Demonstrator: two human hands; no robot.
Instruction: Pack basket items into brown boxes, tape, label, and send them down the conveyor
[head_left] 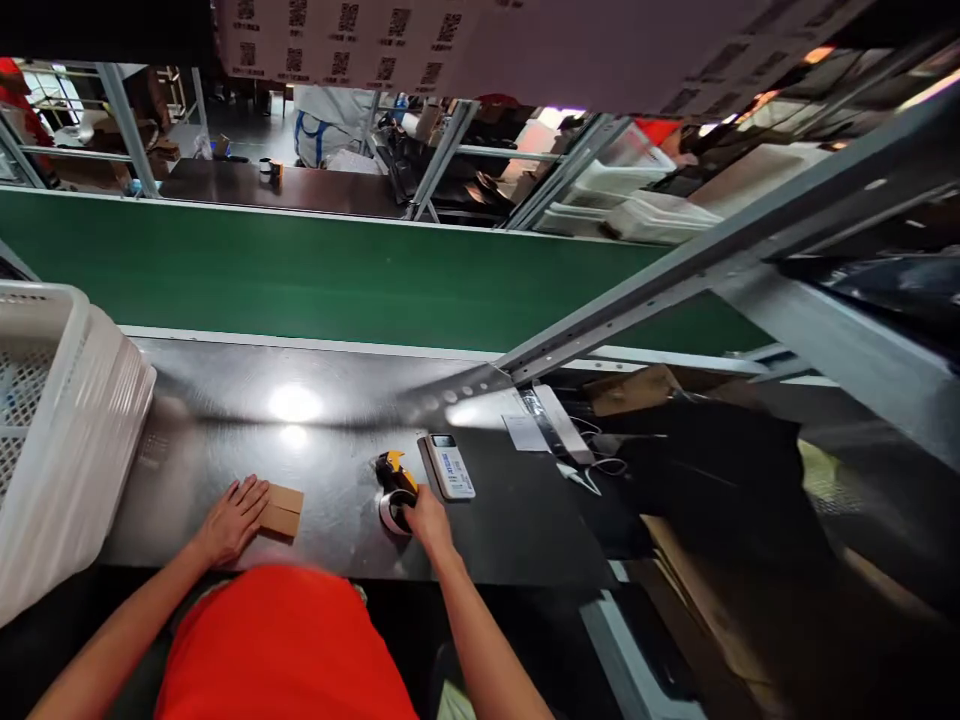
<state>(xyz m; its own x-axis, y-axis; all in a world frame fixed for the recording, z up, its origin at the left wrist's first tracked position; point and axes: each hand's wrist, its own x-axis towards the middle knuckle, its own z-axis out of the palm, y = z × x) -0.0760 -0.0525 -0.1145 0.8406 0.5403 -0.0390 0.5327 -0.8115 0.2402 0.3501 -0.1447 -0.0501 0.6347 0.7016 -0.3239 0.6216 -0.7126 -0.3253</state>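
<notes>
- Small cardboard box (pixel 283 512): lies flat on the tabletop (pixel 345 390), near its front edge and left of the tape dispenser (pixel 393 488). A seam crosses its upper face.
- Left hand (pixel 231 524): palm down, with extended, slightly parted fingers (pixel 253 493) laid over the left part of the box. The fingers do not grip around it.
- Right hand (pixel 429 518): fingers closed about the tape dispenser at its right side. The exact position of each fingertip cannot be told.
- Tape dispenser: black and yellow body, yellow end pointing away from the wearer; tape roll (pixel 394 512) at the near end. It is apart from the box.
- Smartphone (pixel 452 470): lies just beyond and to the right of the right hand, camera module at the far end, printed markings along the back.
- White paper sheet (pixel 524 432): flat on the tabletop, right of the smartphone, near a long white object (pixel 564 422) and white cables (pixel 587 478).
- White plastic crates (pixel 112 430): nested in a stack at the left end of the tabletop.
- Green conveyor belt (pixel 337 280): runs crosswise beyond the tabletop's far edge.
- Metal strut (pixel 637 295): crosses diagonally at right.
- QR-code sheet (pixel 367 45): mounted overhead.
- Red shirt (pixel 285 640): worn by the person, at the front edge.
</notes>
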